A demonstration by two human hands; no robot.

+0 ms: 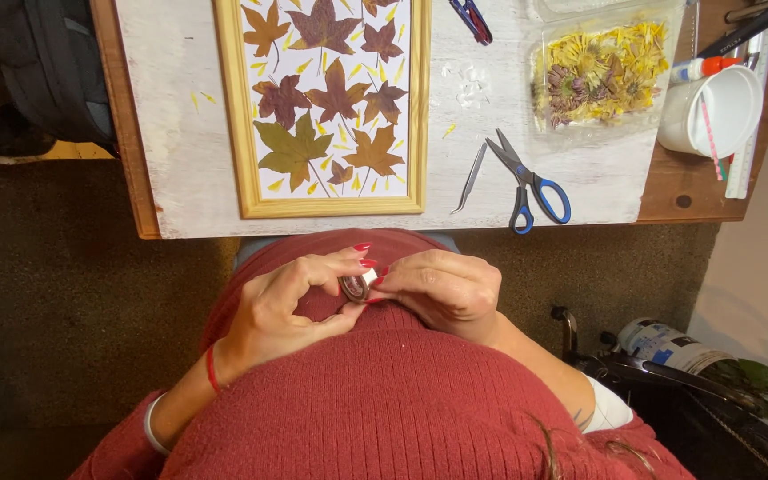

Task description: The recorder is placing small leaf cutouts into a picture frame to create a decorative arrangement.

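Note:
Both hands meet in front of my red sweater, below the table edge. My left hand (291, 302) and my right hand (442, 289) pinch one small roll of clear tape (357, 286) between their fingertips. My right fingers press on the roll's edge. On the white table (180, 133) above lies a light wooden frame (242, 116) holding pressed maple leaves (335, 93) in red, orange and green, with small yellow petals between them.
Blue-handled scissors (526, 182) and metal tweezers (471, 178) lie right of the frame. A clear tray of dried yellow flowers (597, 76), a white cup (713, 111), a glue bottle (704, 67) and small snips (473, 20) sit farther back. A dark bag (42, 67) stands at left.

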